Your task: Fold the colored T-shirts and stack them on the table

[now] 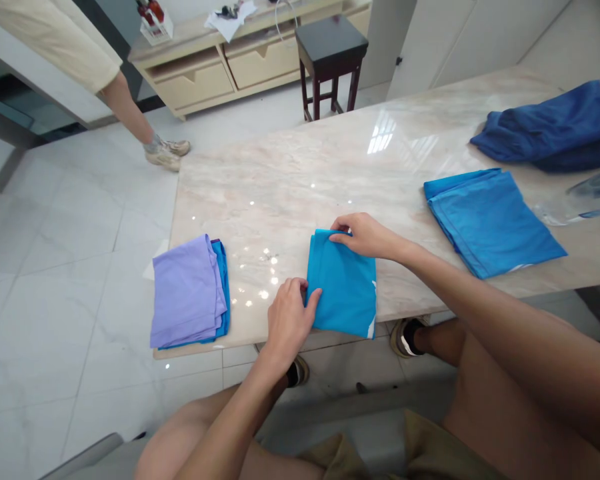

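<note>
A folded bright-blue cloth (347, 287) with a white patch at its right edge lies in front of me, its near end at the table's edge. At its left edge, my left hand (290, 317) has its thumb on top and its fingers curled against the side. My right hand (364, 235) pinches the cloth's far edge between thumb and fingers. To the left is a folded lilac cloth (186, 290) on top of a blue one (223, 293). Another folded blue cloth (493, 220), larger, lies to the right.
Everything lies on a glossy marble-patterned table (260, 180). Crumpled dark-blue fabric (555, 130) and a clear container (595, 193) are at the right. Beyond the table stand a dark stool (331, 43) and a low drawer cabinet (195, 87). Another person's leg (127, 110) shows at upper left.
</note>
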`<state>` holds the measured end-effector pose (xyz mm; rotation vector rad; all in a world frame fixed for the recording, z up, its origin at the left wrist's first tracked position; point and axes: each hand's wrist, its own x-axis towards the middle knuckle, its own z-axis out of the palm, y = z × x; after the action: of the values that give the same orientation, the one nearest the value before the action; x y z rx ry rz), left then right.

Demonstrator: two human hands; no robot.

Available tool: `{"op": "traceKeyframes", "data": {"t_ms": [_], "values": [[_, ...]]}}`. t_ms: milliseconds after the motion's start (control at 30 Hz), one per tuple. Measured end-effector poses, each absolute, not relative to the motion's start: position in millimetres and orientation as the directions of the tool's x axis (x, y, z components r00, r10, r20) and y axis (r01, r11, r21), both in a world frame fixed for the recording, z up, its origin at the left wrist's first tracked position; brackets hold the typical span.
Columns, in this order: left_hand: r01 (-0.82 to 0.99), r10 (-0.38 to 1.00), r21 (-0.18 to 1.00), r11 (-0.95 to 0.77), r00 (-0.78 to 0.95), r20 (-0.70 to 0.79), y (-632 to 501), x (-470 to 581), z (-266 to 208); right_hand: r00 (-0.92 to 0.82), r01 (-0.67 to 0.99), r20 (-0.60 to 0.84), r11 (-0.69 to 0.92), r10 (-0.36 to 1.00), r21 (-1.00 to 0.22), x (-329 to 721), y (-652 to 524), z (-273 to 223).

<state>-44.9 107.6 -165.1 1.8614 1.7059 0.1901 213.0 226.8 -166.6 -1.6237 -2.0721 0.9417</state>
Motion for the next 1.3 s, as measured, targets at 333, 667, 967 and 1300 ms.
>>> {"op": "traceKeyframes", "data": {"t_ms": [333,667,967,1300], "values": [[0.834,0.947,0.552,0.006,0.172,-0.271,112,-48,-181,-0.228,0.717,-0.207,0.021,0.951,-0.696,179,222,-158],[0.872,0.929,0.489,-0.009,0.189,-0.320,136,-29,-177,-0.135,0.734,-0.068,0.054,0.989,-0.677,215,211,-154],[0.808,0.936,0.583,0.081,0.139,-0.324,141,-28,-166,-0.144,0.920,0.095,0.169,0.985,-0.355,260,192,-154],[0.918,0.904,0.396,0.018,0.155,-0.400,143,-34,-168,-0.550,0.760,0.112,0.552,0.828,-0.344,229,157,-195]]}}
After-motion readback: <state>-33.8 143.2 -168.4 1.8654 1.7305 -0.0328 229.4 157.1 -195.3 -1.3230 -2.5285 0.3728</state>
